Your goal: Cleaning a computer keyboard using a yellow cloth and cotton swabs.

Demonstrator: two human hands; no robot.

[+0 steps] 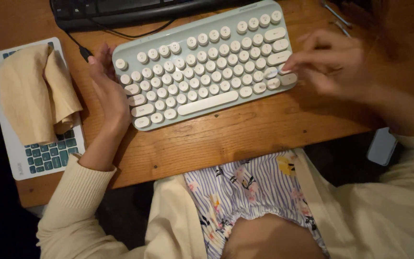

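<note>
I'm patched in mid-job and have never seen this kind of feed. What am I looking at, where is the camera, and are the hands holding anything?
There is no machine here: a person works with two bare hands, and the single camera sits on their head, looking down. On the wooden desk lies a mint-green keyboard with round pale keys. The left hand rests against its left edge. The right hand, blurred, has fingertips at a key on its right end; whether it pinches something is unclear. At the left a beige cloth lies on a small white keyboard. A black keyboard sits at the top.
</note>
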